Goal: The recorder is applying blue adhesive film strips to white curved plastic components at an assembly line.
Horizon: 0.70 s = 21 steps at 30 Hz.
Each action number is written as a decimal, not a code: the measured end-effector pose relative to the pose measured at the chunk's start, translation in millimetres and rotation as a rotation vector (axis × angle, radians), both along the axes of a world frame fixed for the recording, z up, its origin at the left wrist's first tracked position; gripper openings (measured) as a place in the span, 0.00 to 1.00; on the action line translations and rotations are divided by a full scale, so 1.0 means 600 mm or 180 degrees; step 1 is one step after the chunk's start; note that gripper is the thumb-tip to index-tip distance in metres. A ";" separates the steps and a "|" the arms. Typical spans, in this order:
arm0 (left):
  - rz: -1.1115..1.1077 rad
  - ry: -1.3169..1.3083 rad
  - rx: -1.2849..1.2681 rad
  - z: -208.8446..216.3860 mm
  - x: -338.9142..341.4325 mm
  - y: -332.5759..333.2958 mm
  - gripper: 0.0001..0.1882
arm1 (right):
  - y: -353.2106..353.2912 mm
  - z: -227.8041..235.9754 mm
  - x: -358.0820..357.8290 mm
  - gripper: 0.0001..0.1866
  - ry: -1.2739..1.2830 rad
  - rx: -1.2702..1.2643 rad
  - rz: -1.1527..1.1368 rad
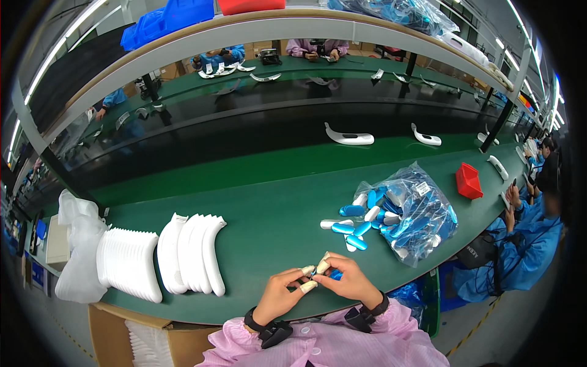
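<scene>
My left hand [284, 295] and my right hand [346, 279] meet above the table's near edge, fingertips covered in pale finger cots. Between the pinched fingers of both is a small part, mostly hidden; a dark bluish sliver of it shows. A bit of shiny blue shows beside my right fingers. Just beyond lie loose oval pieces [356, 242], blue on one face and white on the other. More of these spill from an open clear plastic bag [422, 214] to the right.
Curved white shells [128, 263] stand in rows at left beside white foam wrapping [79, 244]. A red bin [469, 181] sits at right. White curved parts [350, 136] lie along the dark conveyor. An open carton [110, 336] is below the left edge. Co-workers sit at right and opposite.
</scene>
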<state>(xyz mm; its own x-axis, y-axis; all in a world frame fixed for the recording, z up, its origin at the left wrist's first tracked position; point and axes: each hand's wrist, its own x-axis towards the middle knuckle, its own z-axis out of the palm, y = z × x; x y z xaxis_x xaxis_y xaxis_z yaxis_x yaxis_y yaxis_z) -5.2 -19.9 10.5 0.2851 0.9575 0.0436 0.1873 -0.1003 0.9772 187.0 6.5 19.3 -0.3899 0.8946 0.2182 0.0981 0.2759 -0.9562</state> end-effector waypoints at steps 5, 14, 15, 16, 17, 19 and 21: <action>-0.0041 0.0709 0.1264 -0.017 0.001 0.013 0.17 | -0.008 0.000 0.003 0.09 -0.0455 0.0762 -0.0462; 0.0698 0.0458 0.0743 -0.005 -0.011 0.008 0.14 | -0.004 0.023 0.061 0.09 -0.1822 0.2065 -0.1333; 0.0638 0.0374 0.0588 -0.009 -0.014 0.008 0.15 | -0.010 -0.003 0.067 0.09 -0.2134 0.1937 -0.0980; 0.0617 0.0293 0.0526 -0.011 -0.015 0.008 0.15 | -0.014 -0.023 0.066 0.10 -0.2444 0.1806 -0.0610; 0.0596 0.0213 0.0465 -0.013 -0.016 0.008 0.16 | -0.016 -0.033 0.070 0.10 -0.2747 0.1666 -0.0237; 0.0523 0.0113 0.0385 -0.014 -0.018 0.008 0.17 | -0.018 -0.008 0.082 0.14 -0.2614 0.1405 -0.0131; 0.0381 0.0078 0.0319 -0.011 -0.018 0.006 0.18 | -0.015 0.036 0.074 0.14 -0.2233 0.1603 -0.0264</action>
